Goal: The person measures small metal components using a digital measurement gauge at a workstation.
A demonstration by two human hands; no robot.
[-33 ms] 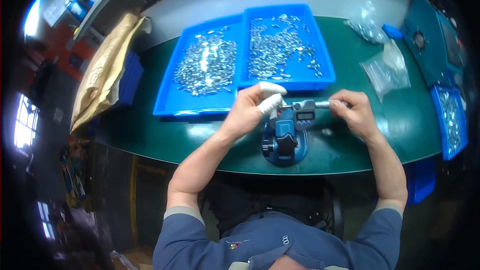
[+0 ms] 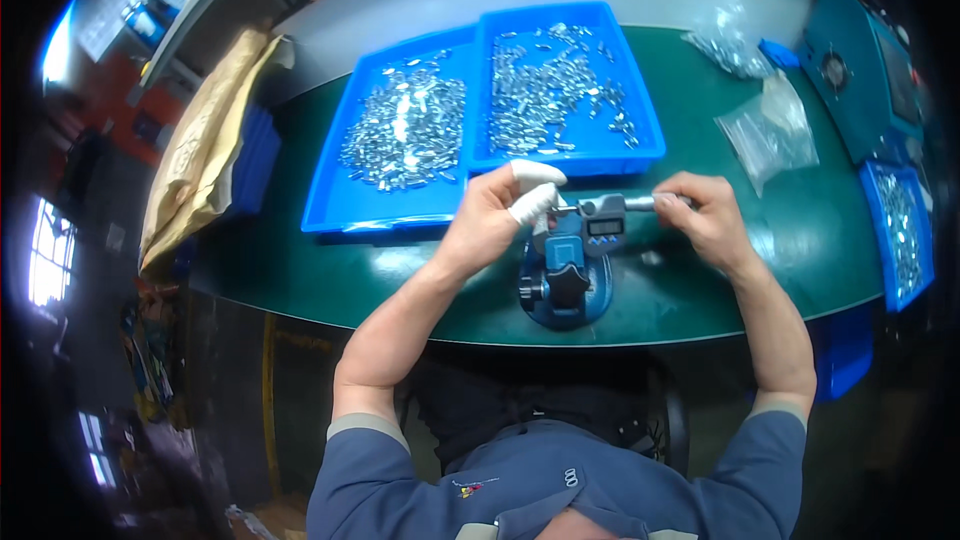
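A digital micrometer [image 2: 604,223] is clamped in a blue stand with a round base [image 2: 570,300] near the table's front edge. My right hand [image 2: 708,218] pinches the thimble [image 2: 640,204] at its right end between thumb and forefinger. White finger covers wrap the thumb and forefinger of my left hand [image 2: 492,210], which close together at the micrometer's measuring gap. What they hold there is too small and hidden to make out. Just beyond my hands lie two blue trays, the left tray [image 2: 335,185] and the right tray [image 2: 640,140], both holding many small shiny metal parts.
Clear plastic bags [image 2: 768,140] lie at the right on the green table [image 2: 420,300]. Beyond them stands a teal machine [image 2: 850,80], with a small blue tray of metal parts [image 2: 900,230] in front. Brown paper sacking [image 2: 205,140] rises at the left edge.
The whole view has shifted slightly, so everything appears a little further left and up. Both hands keep their places at the micrometer.
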